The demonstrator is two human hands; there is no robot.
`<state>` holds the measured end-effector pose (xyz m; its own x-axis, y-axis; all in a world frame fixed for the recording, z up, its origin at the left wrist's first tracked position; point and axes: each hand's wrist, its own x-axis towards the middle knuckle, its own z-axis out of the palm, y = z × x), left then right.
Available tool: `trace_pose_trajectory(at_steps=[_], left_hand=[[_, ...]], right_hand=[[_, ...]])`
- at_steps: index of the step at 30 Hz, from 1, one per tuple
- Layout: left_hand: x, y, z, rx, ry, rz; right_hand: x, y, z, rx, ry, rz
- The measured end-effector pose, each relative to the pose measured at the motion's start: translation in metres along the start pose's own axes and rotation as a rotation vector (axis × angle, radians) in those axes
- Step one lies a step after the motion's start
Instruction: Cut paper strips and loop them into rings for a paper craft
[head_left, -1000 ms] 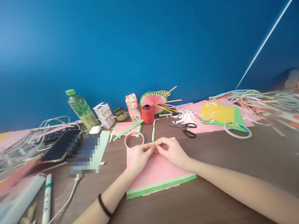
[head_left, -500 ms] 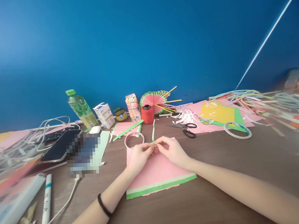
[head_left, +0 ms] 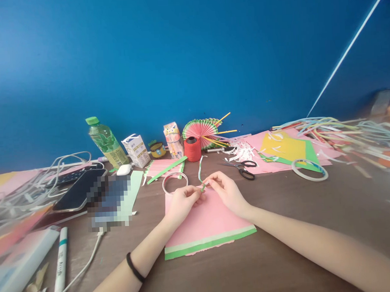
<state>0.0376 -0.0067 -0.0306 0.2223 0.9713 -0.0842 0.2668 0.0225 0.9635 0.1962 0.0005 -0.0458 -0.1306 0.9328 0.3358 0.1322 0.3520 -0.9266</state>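
One narrow green-and-white paper strip extends beyond the left hand and right hand, both pinching it; judged light, limp, tearable: grip near its end.

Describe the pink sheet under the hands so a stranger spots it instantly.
Below the blue wall lies a brown table. Near its middle, the left hand and right hand sit close together over the far part of a pink sheet. Unlike the pink paper to the right, its near edge carries a green band; unlike the pleated pink piece beyond, it lies flat.
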Motion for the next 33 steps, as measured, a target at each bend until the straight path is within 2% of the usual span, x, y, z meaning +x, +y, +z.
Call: trace_pose_trajectory(at_steps=[6,14,20,27,33], left_hand=[[0.002,-0.004,-0.001,0.011,-0.028,0.021],[0.0,0.005,-0.002,-0.017,-0.044,-0.036],[0.0,0.01,-0.001,-0.119,0.016,-0.082],[0.0,0.011,-0.003,-0.192,0.005,-0.079],[0.001,0.009,-0.005,-0.2,-0.031,-0.069]], right_hand=[[0.002,0.005,0.003,0.244,0.007,0.042],[0.003,0.001,0.004,0.323,0.043,0.042],[-0.002,-0.002,0.005,0.201,-0.051,0.005],[-0.007,-0.01,0.003,0.02,-0.115,-0.074],[-0.009,-0.013,0.001,-0.087,-0.124,-0.071]])
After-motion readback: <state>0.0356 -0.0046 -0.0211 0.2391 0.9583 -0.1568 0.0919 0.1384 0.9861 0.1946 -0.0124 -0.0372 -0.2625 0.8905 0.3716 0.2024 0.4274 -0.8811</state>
